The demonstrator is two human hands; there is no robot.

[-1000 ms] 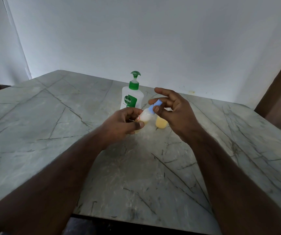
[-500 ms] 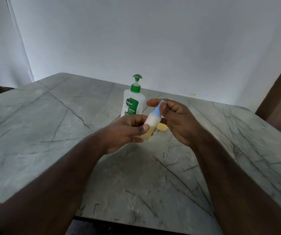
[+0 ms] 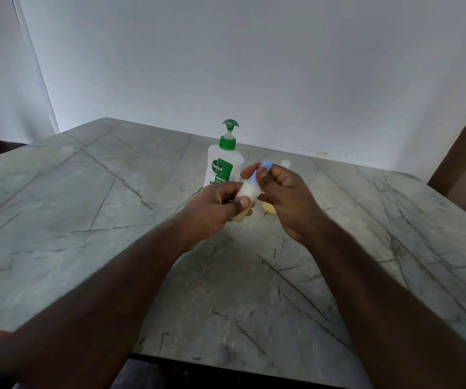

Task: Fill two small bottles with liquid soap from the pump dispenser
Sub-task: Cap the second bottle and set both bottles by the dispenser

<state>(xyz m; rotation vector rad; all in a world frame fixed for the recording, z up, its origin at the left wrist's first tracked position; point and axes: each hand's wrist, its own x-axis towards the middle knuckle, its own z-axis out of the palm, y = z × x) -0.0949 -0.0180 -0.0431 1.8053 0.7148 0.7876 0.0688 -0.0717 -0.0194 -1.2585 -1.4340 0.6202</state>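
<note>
- My left hand (image 3: 215, 209) grips a small bottle (image 3: 247, 192) above the counter (image 3: 85, 220).
- My right hand (image 3: 288, 197) pinches its blue cap (image 3: 265, 166).
- Pump dispenser (image 3: 223, 164) stands at 12 o'clock; second bottle (image 3: 269, 208) sits beside it.

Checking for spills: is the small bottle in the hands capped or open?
Capped: the blue cap sits on the small bottle, pinched by the right hand; the left hand grips its body.
</note>
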